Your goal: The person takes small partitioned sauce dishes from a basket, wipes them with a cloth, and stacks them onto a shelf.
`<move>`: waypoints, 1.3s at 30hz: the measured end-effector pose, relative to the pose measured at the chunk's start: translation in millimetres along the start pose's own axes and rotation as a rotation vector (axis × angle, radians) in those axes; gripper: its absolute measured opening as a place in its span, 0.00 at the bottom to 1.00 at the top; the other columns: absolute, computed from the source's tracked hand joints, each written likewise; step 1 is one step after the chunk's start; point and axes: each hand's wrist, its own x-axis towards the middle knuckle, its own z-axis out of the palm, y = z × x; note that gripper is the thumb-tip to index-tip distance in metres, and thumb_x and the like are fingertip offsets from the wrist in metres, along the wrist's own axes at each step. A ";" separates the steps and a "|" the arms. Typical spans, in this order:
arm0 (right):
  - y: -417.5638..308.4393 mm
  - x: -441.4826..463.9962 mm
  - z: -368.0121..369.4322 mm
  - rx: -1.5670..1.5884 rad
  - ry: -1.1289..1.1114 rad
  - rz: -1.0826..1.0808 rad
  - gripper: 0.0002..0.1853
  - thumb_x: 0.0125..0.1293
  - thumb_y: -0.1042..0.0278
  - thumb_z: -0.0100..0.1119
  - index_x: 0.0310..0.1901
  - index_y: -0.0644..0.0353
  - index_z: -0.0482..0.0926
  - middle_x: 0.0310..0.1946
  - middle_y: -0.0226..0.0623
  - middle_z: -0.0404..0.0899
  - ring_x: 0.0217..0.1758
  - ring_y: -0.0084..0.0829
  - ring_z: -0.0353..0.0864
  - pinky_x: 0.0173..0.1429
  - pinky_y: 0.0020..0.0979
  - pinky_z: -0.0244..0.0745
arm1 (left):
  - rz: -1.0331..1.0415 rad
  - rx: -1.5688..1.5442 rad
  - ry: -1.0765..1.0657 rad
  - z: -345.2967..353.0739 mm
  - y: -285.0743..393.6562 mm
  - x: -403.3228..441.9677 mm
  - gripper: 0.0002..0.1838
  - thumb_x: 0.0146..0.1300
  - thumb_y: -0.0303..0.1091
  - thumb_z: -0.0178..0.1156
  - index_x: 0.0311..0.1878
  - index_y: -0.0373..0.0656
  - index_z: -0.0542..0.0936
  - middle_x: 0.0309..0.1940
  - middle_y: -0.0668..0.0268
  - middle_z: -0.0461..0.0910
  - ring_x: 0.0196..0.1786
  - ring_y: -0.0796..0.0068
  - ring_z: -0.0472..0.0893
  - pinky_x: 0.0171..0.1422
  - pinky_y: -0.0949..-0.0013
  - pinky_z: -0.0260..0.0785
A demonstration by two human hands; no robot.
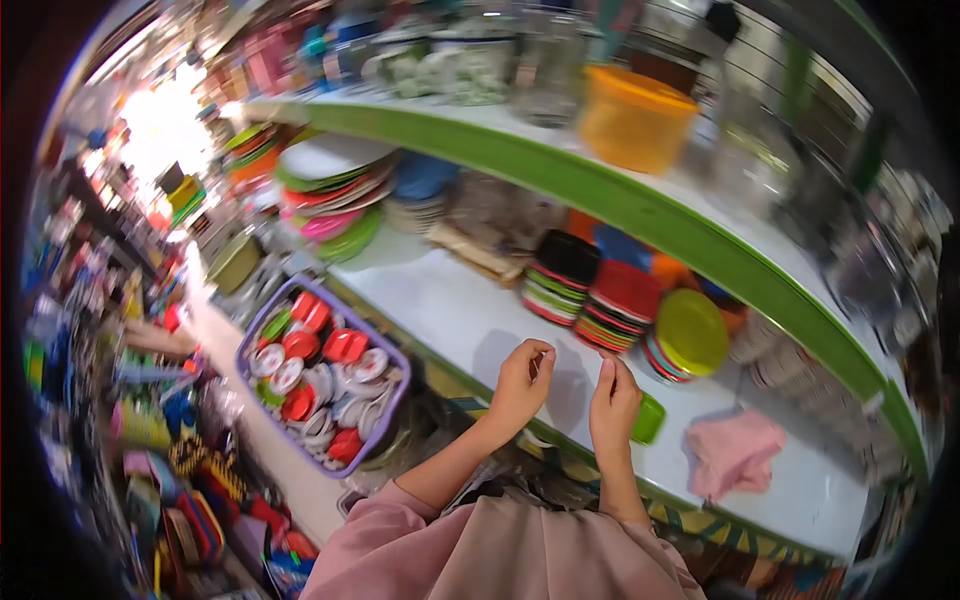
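My left hand [524, 382] hovers above the white shelf [430, 310] with its fingers curled toward the thumb. To its right, my right hand [613, 398] is raised with thumb and fingers close together. Whatever either pinch holds, if anything, is too small to make out. Just behind the right hand a small green dish [649, 418] lies on the shelf. Beyond both hands stand a black-topped stack of square dishes [562, 272], a red-topped stack [618, 300] and a stack of round dishes with a green top [692, 332]. A crumpled pink cloth [735, 452] rests at the right.
A purple basket [396, 408] of red, white and green plastic items stands left of the shelf. Stacked plates [335, 165] sit at the shelf's far end. Overhead runs a green-edged upper shelf [560, 180] bearing an orange container [637, 120] and jars. Goods crowd the left side.
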 end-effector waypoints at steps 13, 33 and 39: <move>-91.1 -52.3 300.7 0.199 -0.639 -0.198 0.15 0.67 0.61 0.50 0.37 0.66 0.81 0.30 0.52 0.81 0.36 0.51 0.81 0.40 0.42 0.74 | -0.128 -0.033 0.962 -290.9 -119.3 -36.2 0.07 0.66 0.32 0.55 0.41 0.38 0.76 0.25 0.72 0.73 0.22 0.87 0.67 0.24 0.80 0.58; -57.1 -90.9 438.7 -0.412 -0.920 -0.166 0.18 0.56 0.59 0.57 0.30 0.70 0.82 0.32 0.60 0.80 0.38 0.55 0.82 0.45 0.49 0.77 | -0.450 0.854 0.458 -376.6 -263.2 25.7 0.10 0.48 0.29 0.62 0.34 0.36 0.78 0.32 0.49 0.81 0.37 0.49 0.81 0.42 0.53 0.73; -40.2 -96.9 445.8 -0.284 -0.834 -0.212 0.16 0.53 0.59 0.60 0.23 0.68 0.82 0.23 0.57 0.79 0.30 0.52 0.82 0.40 0.47 0.76 | -0.433 0.989 0.432 -369.7 -231.9 26.4 0.09 0.50 0.26 0.57 0.36 0.35 0.73 0.28 0.48 0.80 0.34 0.48 0.81 0.38 0.50 0.74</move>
